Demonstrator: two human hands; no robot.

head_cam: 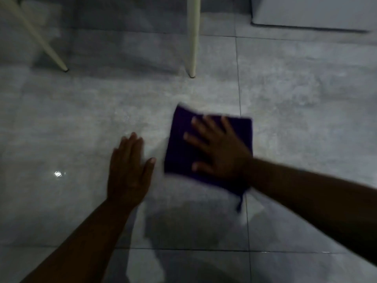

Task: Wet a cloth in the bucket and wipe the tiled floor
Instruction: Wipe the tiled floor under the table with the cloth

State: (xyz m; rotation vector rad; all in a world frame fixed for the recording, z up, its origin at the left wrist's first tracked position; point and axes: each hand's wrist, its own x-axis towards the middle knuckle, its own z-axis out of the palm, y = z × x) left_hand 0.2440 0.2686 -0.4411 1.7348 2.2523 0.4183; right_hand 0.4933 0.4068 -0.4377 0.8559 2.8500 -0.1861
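A dark purple cloth lies folded flat on the grey tiled floor near the middle of the view. My right hand presses down on the cloth with its fingers spread across it. My left hand rests flat on the bare tile just left of the cloth, fingers together, holding nothing. The picture is blurred by motion. No bucket is in view.
Two cream chair legs stand at the back, one slanted at the left and one upright near the centre. A pale flat-sided object sits at the back right. The tile by my left hand shines wet.
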